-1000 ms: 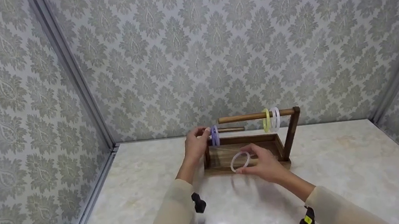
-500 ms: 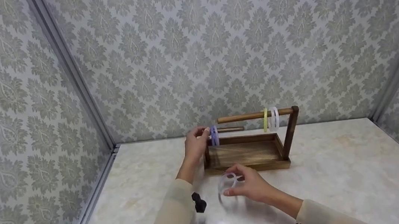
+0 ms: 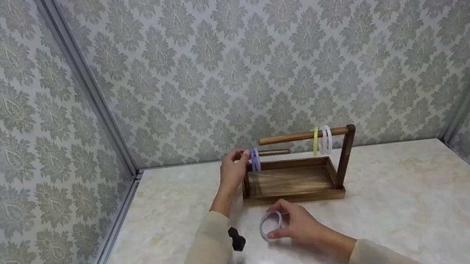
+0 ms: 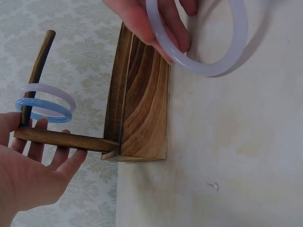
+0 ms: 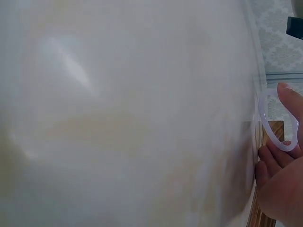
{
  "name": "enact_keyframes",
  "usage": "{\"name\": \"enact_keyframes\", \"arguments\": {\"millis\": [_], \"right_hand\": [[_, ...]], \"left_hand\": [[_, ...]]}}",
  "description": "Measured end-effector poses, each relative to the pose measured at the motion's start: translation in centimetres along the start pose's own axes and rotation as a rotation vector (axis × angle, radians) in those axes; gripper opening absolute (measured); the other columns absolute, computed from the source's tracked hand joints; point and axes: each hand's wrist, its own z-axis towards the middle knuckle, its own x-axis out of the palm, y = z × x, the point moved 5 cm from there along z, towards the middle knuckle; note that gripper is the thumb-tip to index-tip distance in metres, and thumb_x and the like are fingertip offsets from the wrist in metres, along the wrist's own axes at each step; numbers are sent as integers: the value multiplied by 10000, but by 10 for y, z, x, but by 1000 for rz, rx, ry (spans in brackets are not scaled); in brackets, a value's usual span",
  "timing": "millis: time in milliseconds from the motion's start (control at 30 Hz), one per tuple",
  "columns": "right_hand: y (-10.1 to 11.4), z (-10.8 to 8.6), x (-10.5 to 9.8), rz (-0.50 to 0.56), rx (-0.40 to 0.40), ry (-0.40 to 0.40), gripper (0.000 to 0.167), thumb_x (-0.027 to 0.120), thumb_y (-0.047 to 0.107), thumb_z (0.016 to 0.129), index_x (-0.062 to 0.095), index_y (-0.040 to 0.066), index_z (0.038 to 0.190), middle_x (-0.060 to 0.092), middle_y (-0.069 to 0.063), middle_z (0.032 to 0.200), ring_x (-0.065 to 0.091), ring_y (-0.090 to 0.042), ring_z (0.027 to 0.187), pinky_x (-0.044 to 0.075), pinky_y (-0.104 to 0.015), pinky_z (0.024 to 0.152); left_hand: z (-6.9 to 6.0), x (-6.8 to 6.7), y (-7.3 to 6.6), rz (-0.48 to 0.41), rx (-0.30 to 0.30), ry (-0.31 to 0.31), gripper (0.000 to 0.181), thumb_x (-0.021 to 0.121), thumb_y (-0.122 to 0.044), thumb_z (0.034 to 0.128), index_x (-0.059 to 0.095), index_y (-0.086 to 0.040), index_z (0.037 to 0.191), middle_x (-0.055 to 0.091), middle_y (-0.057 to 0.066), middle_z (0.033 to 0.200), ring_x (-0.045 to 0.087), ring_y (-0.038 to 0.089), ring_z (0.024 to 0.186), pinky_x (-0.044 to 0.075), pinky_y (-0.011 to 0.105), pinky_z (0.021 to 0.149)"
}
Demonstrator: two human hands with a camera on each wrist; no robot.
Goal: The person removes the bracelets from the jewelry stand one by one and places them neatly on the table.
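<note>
Left wrist: my left grip (image 4: 40, 172) is clasped on the post (image 4: 66, 139) of the wooden stand (image 4: 147, 113), lower left of frame, beside two hung bangles (image 4: 40, 102); I'd keep that hold firm so nothing shifts. Right wrist: right grip (image 5: 284, 189) pinches the pale bangle (image 5: 266, 125) at the far right edge; I'd hold just the rim, leave the hole unblocked. Head: pale bangle is lower centre, in front of the tray (image 3: 293, 198). Versus a second ago, it's drawn toward the bottom edge; left grip hasn't budged.
</note>
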Motion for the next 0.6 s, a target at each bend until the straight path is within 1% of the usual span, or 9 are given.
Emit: {"name": "enact_keyframes", "arguments": {"millis": [100,200,333,433,600], "right_hand": [[0,1,-1,-22,-14,14,630,965,349,774,647,83,1248,716,-39,1221,658,-265,1134,505,-449,1020],[-2,2,-3,-35,-11,35,643,965,358,772,649,95,1266,714,-30,1232,653,-254,1150,492,-452,1033],[-8,4,-5,-2,-5,63,637,965,302,781,646,88,1288,709,-32,1256,649,-255,1165,489,-429,1035],[-12,4,-5,34,-6,81,632,960,269,793,636,77,1301,703,-38,1281,646,-258,1191,481,-430,1054],[-13,3,-4,54,-14,90,636,952,255,806,624,63,1317,697,-49,1311,638,-267,1248,460,-443,1104]], "left_hand": [[1,1,1,6,-2,0,273,628,-346,1084,732,-121,1198,715,46,1125,672,276,1110,532,421,942],[0,1,1,11,-6,-5,272,628,-348,1083,732,-121,1192,716,46,1121,676,276,1104,533,421,944],[-1,2,0,12,-7,-4,280,625,-349,1083,730,-113,1191,717,52,1121,678,299,1124,534,426,950],[-1,2,-1,17,-8,-11,287,626,-355,1082,729,-113,1195,715,52,1129,672,276,1112,534,430,960],[-1,1,-1,22,1,-25,287,635,-346,1079,731,-106,1205,715,55,1146,661,224,1087,537,431,970]]}}
